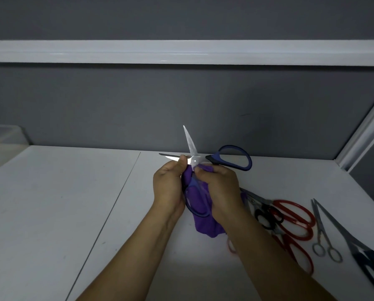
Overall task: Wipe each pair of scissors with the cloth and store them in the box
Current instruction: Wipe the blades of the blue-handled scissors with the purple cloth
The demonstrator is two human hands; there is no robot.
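1. Blue-handled scissors [194, 159] are held up over the counter [73, 203], blades spread wide. One blade points up, the other left; one loop juts right, the other hangs btwn the hands.
2. Left hand [171, 185] is curled, pinching the left-pointing blade close to the pivot. Right hand [220, 187] is clamped on the purple cloth [205, 229], bunched vs. the pivot & lower handle.
3. Step in hand, prob.: wiping this pair, approx. at the pivot.
4. To do it well: keep the left pinch on the blade's flat, not its edge. Drag the cloth pivot-to-tip w/ a thick fold over the fingers. Cover both blades, both faces.
5. Close the blades before carrying to the box [3, 146], far left, well apart.
6. Not yet boxed, on the right: red-handled scissors [294, 216], small silver scissors [321, 235], dark-handled scissors [368, 261].
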